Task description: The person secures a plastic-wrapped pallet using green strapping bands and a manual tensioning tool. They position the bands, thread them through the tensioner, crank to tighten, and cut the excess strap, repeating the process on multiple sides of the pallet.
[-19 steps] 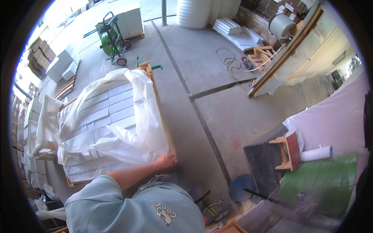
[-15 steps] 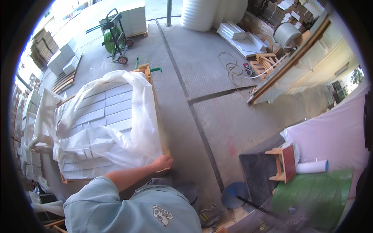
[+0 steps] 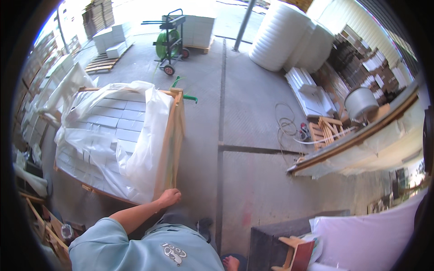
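Observation:
At the near right corner of an open wooden crate (image 3: 165, 156) is my left hand (image 3: 170, 197), its fingers curled. Whether it grips the crate's edge or something smaller there is hidden. The crate holds rows of white blocks (image 3: 129, 134), and loose clear plastic sheeting (image 3: 143, 158) lies over its rim and across part of the rows. Low in the view, in front of my body, my right hand (image 3: 232, 263) shows only in part. Its fingers look bent, and anything they hold is out of sight.
A wheeled cart with a green strap reel (image 3: 168, 43) stands beyond the crate. Pallets of white blocks (image 3: 199, 30) and big white foam rolls (image 3: 278, 36) are farther back. A small wooden stool (image 3: 298, 254) is at the lower right; a coiled hose (image 3: 287, 124) lies on the floor.
My view has turned, so the crate's right side shows more. My left hand is still at the crate's corner. My right hand has come into view at the bottom.

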Demonstrator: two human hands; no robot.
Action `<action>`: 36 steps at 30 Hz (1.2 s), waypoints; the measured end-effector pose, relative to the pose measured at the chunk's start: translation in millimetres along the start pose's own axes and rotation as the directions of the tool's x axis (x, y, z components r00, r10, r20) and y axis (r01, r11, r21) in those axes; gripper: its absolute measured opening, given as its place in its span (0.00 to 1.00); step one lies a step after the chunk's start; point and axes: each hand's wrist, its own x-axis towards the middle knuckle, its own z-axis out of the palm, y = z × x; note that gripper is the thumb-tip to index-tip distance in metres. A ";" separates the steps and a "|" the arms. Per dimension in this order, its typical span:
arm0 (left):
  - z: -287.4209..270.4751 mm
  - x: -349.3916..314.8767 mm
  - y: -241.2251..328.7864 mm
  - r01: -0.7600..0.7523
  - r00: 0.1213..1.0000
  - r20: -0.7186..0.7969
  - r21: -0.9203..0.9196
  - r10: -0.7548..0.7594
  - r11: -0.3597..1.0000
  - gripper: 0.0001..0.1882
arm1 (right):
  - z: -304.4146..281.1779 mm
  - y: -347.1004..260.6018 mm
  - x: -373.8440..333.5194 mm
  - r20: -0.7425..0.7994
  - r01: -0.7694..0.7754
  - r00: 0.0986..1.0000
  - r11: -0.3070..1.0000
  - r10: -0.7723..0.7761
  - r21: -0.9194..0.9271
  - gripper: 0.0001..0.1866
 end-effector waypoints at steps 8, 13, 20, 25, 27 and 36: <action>6.0 31.6 14.9 0.166 0.954 -0.179 -0.347 -0.239 0.923 0.15 | 73.9 -289.8 83.7 0.147 0.322 0.943 0.926 -0.297 -0.198 0.12; 4.9 96.9 39.0 0.198 0.948 -0.174 -0.327 -0.265 0.924 0.15 | 200.6 -377.4 97.7 0.379 0.394 0.877 0.894 -0.295 -0.215 0.12; -41.0 228.7 110.9 0.139 0.966 -0.196 -0.150 -0.167 0.979 0.17 | 241.0 -411.7 118.5 0.412 0.466 0.854 0.819 -0.317 -0.335 0.12; -72.4 296.2 163.4 0.129 0.968 -0.193 -0.153 -0.158 0.980 0.18 | 275.5 -467.0 147.5 0.331 0.323 0.930 0.788 -0.160 -0.525 0.12; -80.2 312.7 175.4 0.110 0.960 -0.248 -0.086 -0.128 0.990 0.18 | 302.2 -501.0 157.7 0.343 0.321 0.929 0.773 -0.142 -0.548 0.12; -54.1 384.6 189.4 0.267 0.863 -0.331 -0.344 -0.382 0.900 0.16 | 351.5 -668.3 248.3 0.386 0.330 0.917 0.728 -0.096 -0.601 0.13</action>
